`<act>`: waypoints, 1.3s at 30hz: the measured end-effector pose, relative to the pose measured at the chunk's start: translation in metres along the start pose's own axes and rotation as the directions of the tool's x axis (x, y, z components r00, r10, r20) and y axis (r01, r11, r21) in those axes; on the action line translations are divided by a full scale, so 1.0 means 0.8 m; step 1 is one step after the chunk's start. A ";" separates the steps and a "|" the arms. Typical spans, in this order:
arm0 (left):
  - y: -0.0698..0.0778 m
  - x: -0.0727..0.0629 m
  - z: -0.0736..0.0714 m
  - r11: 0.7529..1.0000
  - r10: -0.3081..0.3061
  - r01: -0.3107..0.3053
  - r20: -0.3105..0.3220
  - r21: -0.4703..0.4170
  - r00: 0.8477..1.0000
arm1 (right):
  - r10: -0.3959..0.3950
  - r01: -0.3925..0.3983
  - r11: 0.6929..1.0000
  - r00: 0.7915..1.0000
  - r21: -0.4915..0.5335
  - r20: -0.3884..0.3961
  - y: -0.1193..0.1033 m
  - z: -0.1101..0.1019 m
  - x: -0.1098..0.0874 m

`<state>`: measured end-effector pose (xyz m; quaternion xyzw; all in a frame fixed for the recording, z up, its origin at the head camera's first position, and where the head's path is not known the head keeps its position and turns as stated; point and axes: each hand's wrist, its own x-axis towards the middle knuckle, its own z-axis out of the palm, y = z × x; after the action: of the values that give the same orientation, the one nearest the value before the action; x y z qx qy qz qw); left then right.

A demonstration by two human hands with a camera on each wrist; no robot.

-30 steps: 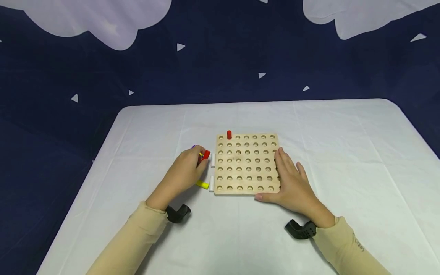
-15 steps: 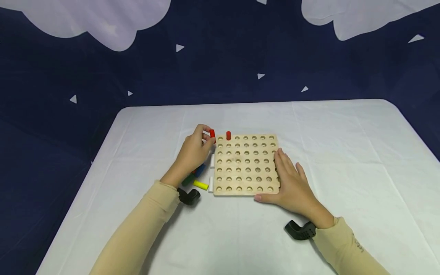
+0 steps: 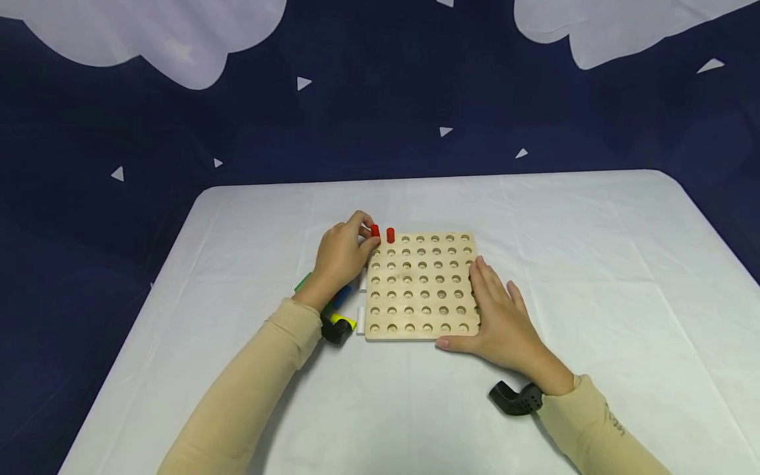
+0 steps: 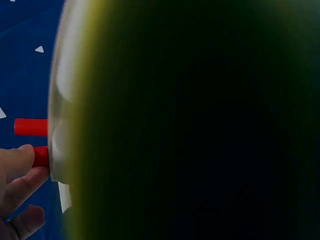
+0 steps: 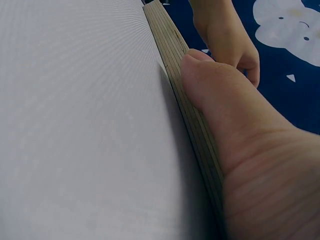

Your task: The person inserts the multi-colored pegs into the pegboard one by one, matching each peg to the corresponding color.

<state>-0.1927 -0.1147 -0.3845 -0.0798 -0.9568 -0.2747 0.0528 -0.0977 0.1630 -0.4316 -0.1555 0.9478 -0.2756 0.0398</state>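
Observation:
A square wooden pegboard (image 3: 415, 287) with rows of round holes lies flat on the white table. My left hand (image 3: 342, 253) pinches a red peg (image 3: 375, 233) upright at the board's far left corner hole; the left wrist view has that red peg (image 4: 41, 156) between thumb and finger, its lower end against the board. Right beside it, another red peg (image 3: 390, 235) stands in the far row. With straight fingers, my right hand (image 3: 506, 322) rests against the board's right side, its thumb (image 5: 212, 82) along the near edge.
White pegs (image 3: 361, 321) lie along the board's left side. A yellow peg (image 3: 350, 321), a blue peg (image 3: 341, 297) and a green peg (image 3: 302, 282) lie partly hidden under the left wrist. A dark blue cloth (image 3: 380, 99) hangs behind the table.
My left hand has carried the red peg from the loose pegs up and right to the board's far left corner. The right hand keeps its place on the board.

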 end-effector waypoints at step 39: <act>-0.066 -0.059 -0.064 0.972 -0.193 0.197 0.040 -0.128 0.980 | -0.012 0.012 1.000 1.000 -0.002 -0.001 0.014 -0.009 0.003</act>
<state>-0.1531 -0.1920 -0.3754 0.0074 -0.9405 -0.3396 0.0070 -0.1037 0.1748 -0.4317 -0.1610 0.9472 -0.2749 0.0376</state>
